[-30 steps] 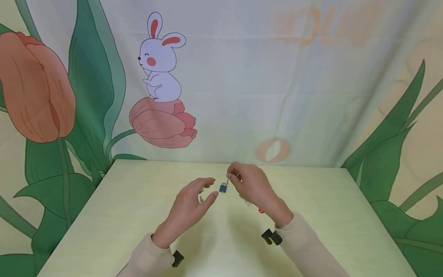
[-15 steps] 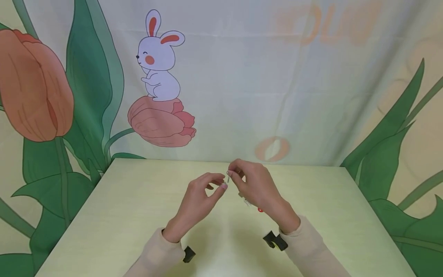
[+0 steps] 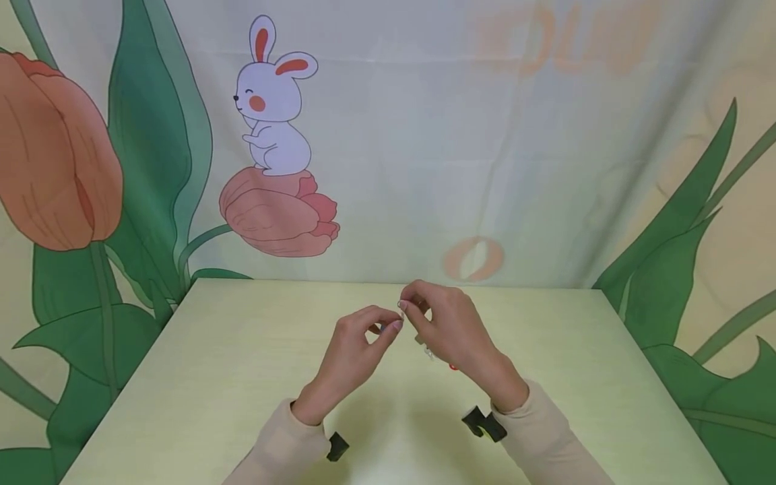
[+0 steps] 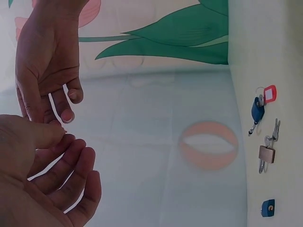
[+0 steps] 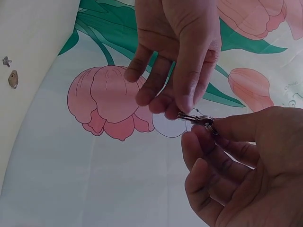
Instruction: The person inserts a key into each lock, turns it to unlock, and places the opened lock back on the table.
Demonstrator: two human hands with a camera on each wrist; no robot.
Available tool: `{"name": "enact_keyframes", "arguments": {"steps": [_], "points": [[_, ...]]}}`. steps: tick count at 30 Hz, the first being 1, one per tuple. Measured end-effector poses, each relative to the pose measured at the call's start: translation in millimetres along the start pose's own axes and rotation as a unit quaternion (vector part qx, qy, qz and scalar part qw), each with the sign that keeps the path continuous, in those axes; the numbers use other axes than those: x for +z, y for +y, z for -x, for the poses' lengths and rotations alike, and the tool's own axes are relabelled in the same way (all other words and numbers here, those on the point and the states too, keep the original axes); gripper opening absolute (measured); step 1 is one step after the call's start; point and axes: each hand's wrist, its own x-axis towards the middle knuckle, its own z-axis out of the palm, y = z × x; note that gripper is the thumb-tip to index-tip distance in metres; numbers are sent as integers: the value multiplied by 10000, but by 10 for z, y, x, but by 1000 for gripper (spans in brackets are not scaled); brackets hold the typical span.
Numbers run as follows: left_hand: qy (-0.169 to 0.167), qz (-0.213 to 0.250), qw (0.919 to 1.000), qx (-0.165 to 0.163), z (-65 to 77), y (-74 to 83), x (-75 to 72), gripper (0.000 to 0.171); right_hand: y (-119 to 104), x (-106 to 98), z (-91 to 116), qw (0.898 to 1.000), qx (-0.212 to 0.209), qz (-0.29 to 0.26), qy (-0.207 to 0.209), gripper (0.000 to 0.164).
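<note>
My right hand (image 3: pixel 451 330) pinches a ring with small silver keys (image 5: pixel 201 119) between thumb and index finger, above the table. Thumb and fingertips of my left hand (image 3: pixel 353 353) pinch the free end of a key, so both hands meet at the keys. A blue padlock (image 4: pixel 268 208) lies on the table beneath; in the head view the left fingers mostly cover it. Near it lies a brass padlock (image 4: pixel 267 154) with its own keys (image 4: pixel 276 130). Beyond that is a blue fob (image 4: pixel 257 109) with a red-framed tag (image 4: pixel 270 93).
The pale yellow table (image 3: pixel 242 377) ends at a printed cloth backdrop (image 3: pixel 388 148) with a rabbit and tulips. In the right wrist view, a brass padlock (image 5: pixel 13 79) and a small silver piece (image 5: pixel 6 61) lie on the table. Black wrist mounts (image 3: pixel 483 424) sit at both sleeves.
My left hand has moved right and its fingers have closed on the key end. The right hand keeps its pinch on the ring, hardly moving. The blue padlock has become mostly covered.
</note>
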Motion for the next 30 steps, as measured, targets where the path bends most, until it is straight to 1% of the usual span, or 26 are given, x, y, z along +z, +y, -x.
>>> {"name": "enact_keyframes", "arguments": {"steps": [4,8,15,20,24,28,30], "points": [[-6,83,10000,48,11,8,7,13,-14,5,33,10000,26,-15,8,6],[-6,68,9999,88,30,3,18,11,-29,14,66,10000,35,-34,10,6],[183,-35,9992,355,83,1,10,9,-37,-1,140,9999,10,-35,97,5],[265,6,9987,429,75,1,-32,11,-18,-31,136,9999,49,-101,100,6],[268,45,9979,596,63,-4,-54,11,-9,-45,135,9998,130,-170,52,5],[280,-60,9972,692,55,-1,-75,12,-1,-52,129,9997,161,-192,11,4],[291,-139,9971,683,50,9,-89,12,3,-59,126,9997,164,-196,-6,4]]}}
